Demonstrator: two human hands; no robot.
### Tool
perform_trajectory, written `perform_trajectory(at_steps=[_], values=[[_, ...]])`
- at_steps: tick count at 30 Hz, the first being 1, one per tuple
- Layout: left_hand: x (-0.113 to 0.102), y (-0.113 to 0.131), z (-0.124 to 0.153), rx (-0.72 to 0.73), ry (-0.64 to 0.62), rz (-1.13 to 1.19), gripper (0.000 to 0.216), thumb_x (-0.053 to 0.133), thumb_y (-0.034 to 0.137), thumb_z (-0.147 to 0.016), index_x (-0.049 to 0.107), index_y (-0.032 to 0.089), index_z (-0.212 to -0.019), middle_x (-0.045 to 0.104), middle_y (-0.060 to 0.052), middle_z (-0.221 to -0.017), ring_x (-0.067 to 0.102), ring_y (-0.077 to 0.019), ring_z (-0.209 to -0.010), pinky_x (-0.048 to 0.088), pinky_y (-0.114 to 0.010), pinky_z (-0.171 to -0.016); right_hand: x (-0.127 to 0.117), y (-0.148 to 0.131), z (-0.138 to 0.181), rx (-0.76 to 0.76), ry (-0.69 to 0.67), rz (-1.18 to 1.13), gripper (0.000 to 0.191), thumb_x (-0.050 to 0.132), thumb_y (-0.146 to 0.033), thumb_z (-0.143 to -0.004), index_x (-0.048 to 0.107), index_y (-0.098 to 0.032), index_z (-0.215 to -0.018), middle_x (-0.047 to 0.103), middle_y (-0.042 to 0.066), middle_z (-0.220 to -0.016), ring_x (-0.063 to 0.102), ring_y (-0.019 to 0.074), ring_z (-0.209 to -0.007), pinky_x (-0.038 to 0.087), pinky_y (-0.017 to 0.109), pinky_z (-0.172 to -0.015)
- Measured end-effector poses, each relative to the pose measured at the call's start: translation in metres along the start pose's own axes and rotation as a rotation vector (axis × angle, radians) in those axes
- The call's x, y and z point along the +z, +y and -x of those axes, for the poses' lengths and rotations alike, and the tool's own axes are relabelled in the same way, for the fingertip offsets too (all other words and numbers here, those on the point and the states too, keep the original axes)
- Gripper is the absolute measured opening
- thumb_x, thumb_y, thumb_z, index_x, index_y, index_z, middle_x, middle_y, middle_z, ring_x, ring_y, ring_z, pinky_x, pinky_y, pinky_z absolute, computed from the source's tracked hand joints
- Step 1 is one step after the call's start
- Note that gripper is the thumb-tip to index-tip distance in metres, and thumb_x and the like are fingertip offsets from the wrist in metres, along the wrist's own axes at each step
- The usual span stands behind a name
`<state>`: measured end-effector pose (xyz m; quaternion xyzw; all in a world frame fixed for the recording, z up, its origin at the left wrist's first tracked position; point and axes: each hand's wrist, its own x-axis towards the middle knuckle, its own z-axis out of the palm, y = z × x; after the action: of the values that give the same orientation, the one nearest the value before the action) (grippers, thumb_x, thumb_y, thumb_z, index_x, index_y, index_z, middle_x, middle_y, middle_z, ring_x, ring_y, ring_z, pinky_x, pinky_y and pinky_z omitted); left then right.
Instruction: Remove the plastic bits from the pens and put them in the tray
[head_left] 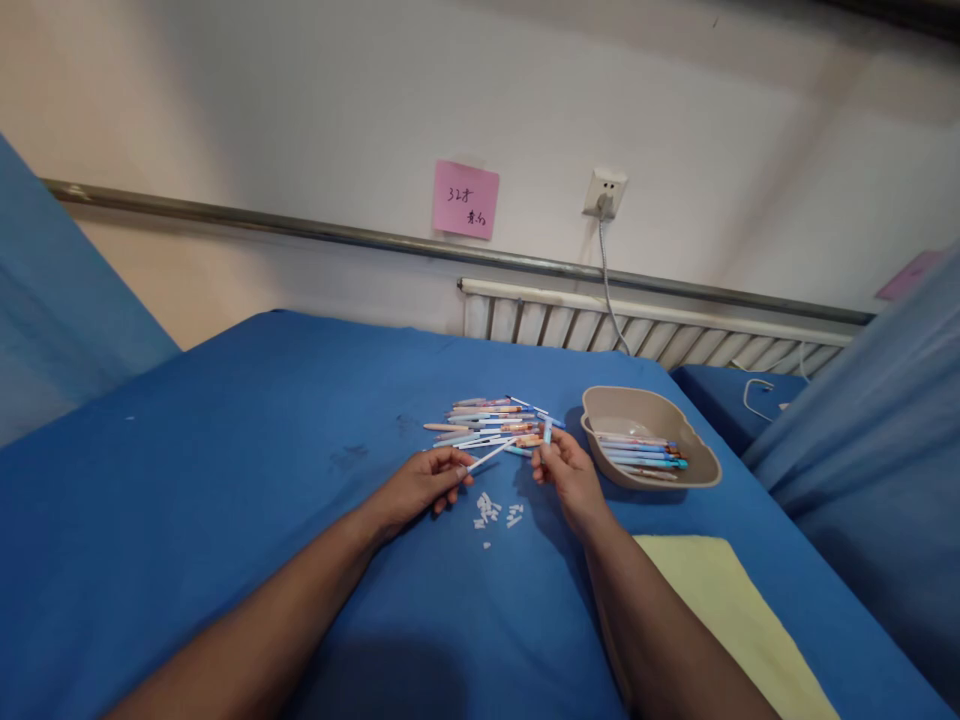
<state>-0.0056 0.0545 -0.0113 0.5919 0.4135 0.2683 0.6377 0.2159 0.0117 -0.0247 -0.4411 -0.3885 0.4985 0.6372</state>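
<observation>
My left hand (431, 485) is closed on a slim white stick (491, 457), perhaps a pen refill, which points up and right. In my right hand (570, 475) a short light-blue piece (547, 431) stands upright between thumb and fingers; it looks like a pen cap or part of a pen barrel. Just beyond both hands lies a loose pile of pens (469, 428) in pastel, white, orange and blue. Small white scraps (487, 507) are scattered on the blue sheet between my forearms.
To the right stands a beige plastic basket (697, 450) with several pens (637, 452) in it. A yellow cloth (727, 590) lies nearer me. Blue sheet (225, 480) covers the surface; behind are a radiator (555, 318), a rail and a plugged-in cable (604, 260). Curtains hang at both sides.
</observation>
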Motion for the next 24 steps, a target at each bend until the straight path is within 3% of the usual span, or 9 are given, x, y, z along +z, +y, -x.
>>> perform_trajectory(at_steps=[4,8,12,18,24], values=[[-0.002,0.001,0.000,0.015,-0.007,-0.025,0.031,0.063,0.035,-0.076,0.056,0.014,-0.097,0.062,-0.002,-0.079,0.050,-0.0066,-0.052,0.035,-0.016,-0.040,-0.003,-0.002,-0.001,-0.021,0.019,0.070,0.031,0.067,-0.043,-0.073,0.056,-0.019,-0.089,0.054,-0.007,-0.056,0.044,0.0069,-0.044,0.033,0.019,-0.044],[0.000,-0.001,-0.001,0.011,-0.038,-0.040,0.033,0.064,0.037,-0.075,0.056,0.014,-0.097,0.062,-0.001,-0.080,0.051,-0.0072,-0.053,0.036,-0.016,-0.042,-0.002,-0.003,0.000,-0.061,0.074,-0.041,0.026,0.065,-0.042,-0.076,0.058,-0.019,-0.084,0.053,-0.006,-0.060,0.043,0.0064,-0.047,0.031,0.019,-0.045],[0.010,-0.002,0.002,-0.007,-0.120,-0.055,0.035,0.064,0.039,-0.076,0.056,0.014,-0.100,0.063,-0.002,-0.081,0.052,-0.0078,-0.054,0.038,-0.017,-0.043,0.003,0.002,0.003,-0.040,-0.027,-0.101,0.025,0.065,-0.042,-0.077,0.058,-0.020,-0.087,0.056,-0.004,-0.063,0.045,0.0074,-0.049,0.033,0.020,-0.047],[0.017,0.000,0.006,-0.023,-0.197,-0.043,0.037,0.062,0.039,-0.079,0.059,0.016,-0.107,0.061,-0.001,-0.082,0.053,-0.0079,-0.057,0.039,-0.018,-0.046,0.007,0.012,0.008,0.001,-0.184,0.063,0.024,0.064,-0.043,-0.078,0.059,-0.021,-0.086,0.057,-0.004,-0.062,0.048,0.0083,-0.048,0.035,0.021,-0.048],[0.016,-0.003,0.005,-0.007,-0.213,0.024,0.036,0.061,0.038,-0.081,0.059,0.015,-0.108,0.060,-0.001,-0.082,0.052,-0.0072,-0.056,0.038,-0.017,-0.045,0.013,0.013,0.012,0.041,-0.215,0.152,0.027,0.065,-0.046,-0.075,0.059,-0.020,-0.081,0.057,-0.005,-0.059,0.048,0.0085,-0.047,0.037,0.021,-0.047]])
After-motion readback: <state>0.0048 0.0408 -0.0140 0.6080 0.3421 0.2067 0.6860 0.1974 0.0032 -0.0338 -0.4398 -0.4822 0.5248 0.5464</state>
